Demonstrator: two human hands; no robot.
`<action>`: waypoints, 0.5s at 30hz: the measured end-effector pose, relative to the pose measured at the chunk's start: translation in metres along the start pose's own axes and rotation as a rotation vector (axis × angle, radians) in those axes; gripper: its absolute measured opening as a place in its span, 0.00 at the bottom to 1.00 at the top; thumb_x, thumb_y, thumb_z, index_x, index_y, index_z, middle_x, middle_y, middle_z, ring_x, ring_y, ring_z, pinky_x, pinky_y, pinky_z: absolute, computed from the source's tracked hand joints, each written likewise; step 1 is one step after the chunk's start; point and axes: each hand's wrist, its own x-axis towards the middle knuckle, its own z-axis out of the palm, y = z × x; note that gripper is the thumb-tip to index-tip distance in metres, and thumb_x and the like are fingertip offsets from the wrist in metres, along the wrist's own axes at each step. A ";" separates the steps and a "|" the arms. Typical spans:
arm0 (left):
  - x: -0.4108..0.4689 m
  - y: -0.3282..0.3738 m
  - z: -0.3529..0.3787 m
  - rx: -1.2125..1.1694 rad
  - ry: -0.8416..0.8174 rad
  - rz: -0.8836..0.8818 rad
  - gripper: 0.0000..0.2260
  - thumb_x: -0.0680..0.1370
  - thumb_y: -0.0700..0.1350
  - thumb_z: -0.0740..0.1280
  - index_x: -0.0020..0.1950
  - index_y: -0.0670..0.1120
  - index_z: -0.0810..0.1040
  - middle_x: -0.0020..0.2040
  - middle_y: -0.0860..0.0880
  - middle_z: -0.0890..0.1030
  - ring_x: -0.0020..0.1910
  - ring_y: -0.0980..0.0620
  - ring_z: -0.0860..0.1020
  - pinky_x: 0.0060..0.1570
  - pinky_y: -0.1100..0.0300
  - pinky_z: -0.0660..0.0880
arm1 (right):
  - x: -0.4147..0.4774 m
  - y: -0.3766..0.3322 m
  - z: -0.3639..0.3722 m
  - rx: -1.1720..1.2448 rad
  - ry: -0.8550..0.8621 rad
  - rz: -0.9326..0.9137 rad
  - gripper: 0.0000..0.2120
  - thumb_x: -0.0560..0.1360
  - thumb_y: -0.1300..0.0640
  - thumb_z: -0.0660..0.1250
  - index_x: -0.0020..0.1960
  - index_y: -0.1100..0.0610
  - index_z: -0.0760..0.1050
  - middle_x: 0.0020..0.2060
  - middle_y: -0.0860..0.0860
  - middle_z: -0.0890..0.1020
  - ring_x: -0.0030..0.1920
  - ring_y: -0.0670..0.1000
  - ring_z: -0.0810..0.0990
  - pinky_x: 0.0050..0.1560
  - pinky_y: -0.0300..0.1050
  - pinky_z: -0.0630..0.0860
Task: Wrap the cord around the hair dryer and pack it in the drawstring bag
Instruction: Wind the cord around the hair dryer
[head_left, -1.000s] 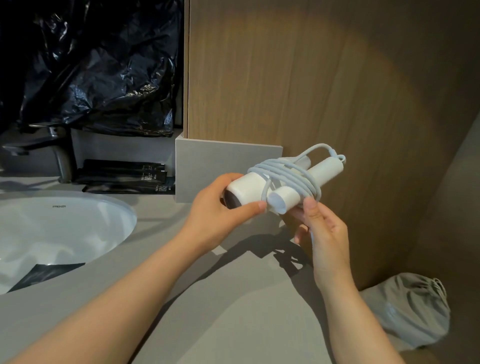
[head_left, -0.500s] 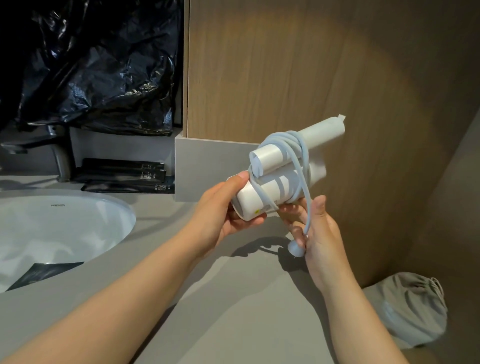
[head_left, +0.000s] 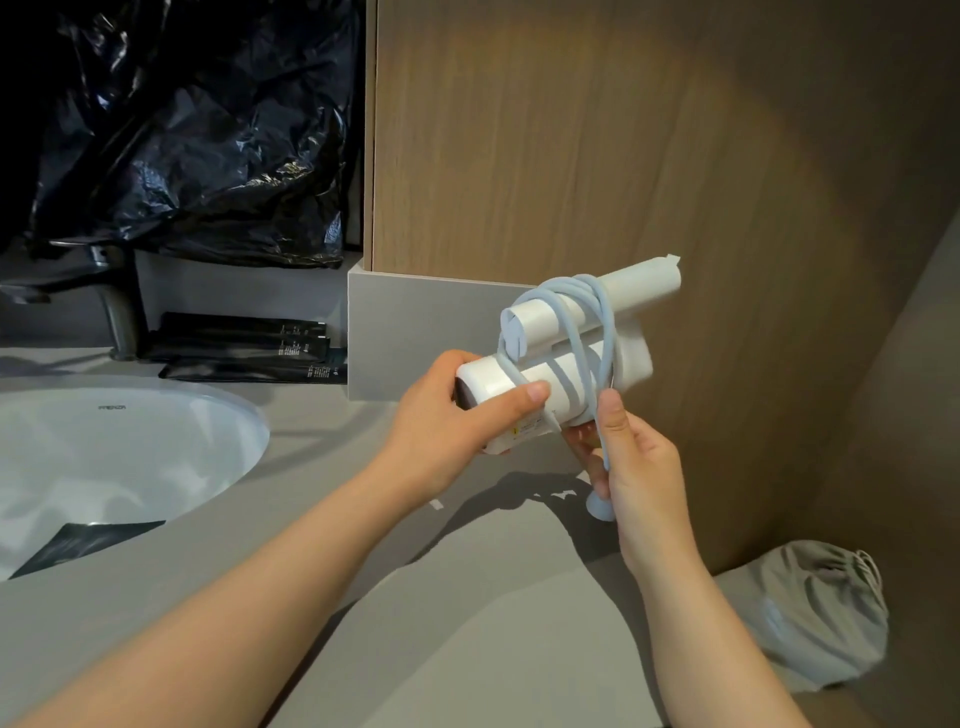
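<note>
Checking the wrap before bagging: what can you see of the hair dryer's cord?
The cord is pale blue-grey, smooth and rubbery-looking. Several loops circle the white hair dryer, crossing its barrel and folded handle. The free tail drops from the loops into the right hand, which pinches it between thumb and fingers, and ends in a round plug hanging below that hand, above the grey counter. The left hand grips the dryer's barrel end.

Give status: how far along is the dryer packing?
Done: cord looped several times round the dryer. In hand: left hand grips the dryer; right hand pinches the loose cord end, plug dangling. Left: tuck that end, pack into the bag lying at right.
</note>
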 end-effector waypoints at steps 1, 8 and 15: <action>0.000 0.000 0.000 -0.041 0.002 -0.021 0.30 0.60 0.65 0.74 0.53 0.48 0.76 0.51 0.47 0.82 0.50 0.46 0.83 0.45 0.45 0.82 | 0.000 0.000 -0.001 0.000 0.003 -0.003 0.20 0.70 0.37 0.60 0.43 0.52 0.81 0.22 0.42 0.73 0.23 0.43 0.68 0.23 0.33 0.65; -0.006 0.010 -0.007 -0.246 -0.159 -0.250 0.21 0.73 0.61 0.68 0.57 0.48 0.82 0.51 0.47 0.85 0.50 0.49 0.84 0.48 0.53 0.81 | -0.011 0.002 -0.010 -0.030 -0.056 -0.004 0.15 0.71 0.40 0.64 0.47 0.48 0.82 0.28 0.50 0.74 0.26 0.45 0.72 0.29 0.36 0.71; -0.044 0.009 -0.011 -0.179 -0.169 -0.321 0.19 0.76 0.60 0.64 0.58 0.50 0.82 0.52 0.52 0.85 0.49 0.54 0.83 0.52 0.57 0.77 | -0.036 0.003 -0.024 -0.177 -0.082 -0.008 0.10 0.73 0.44 0.67 0.49 0.49 0.79 0.30 0.45 0.80 0.28 0.44 0.78 0.31 0.33 0.74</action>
